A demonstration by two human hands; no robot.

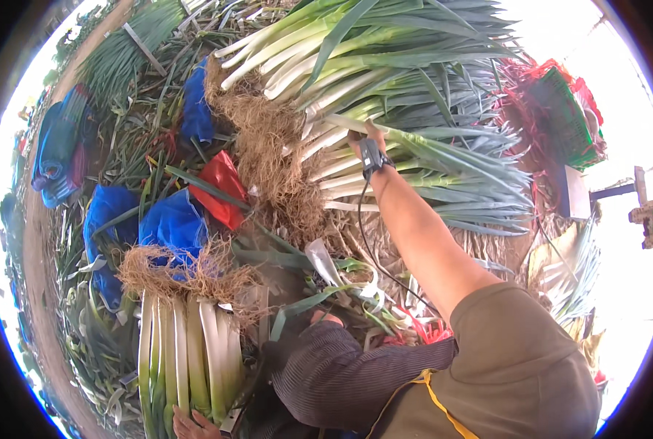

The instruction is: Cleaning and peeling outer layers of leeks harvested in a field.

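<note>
Right hand [367, 139]: we had fingers curled around one leek [398, 136] at its pale shaft, in the big leek pile [385, 66] ahead. Left hand [195, 426] lay on the leek bundle [189, 351] at lower left; the frame edge cut it off, so we couldn't tell whether those fingers gripped. Blue mesh [173, 223] sat just beyond that bundle's roots [173, 278], red sheet [220, 192] near it.
</note>
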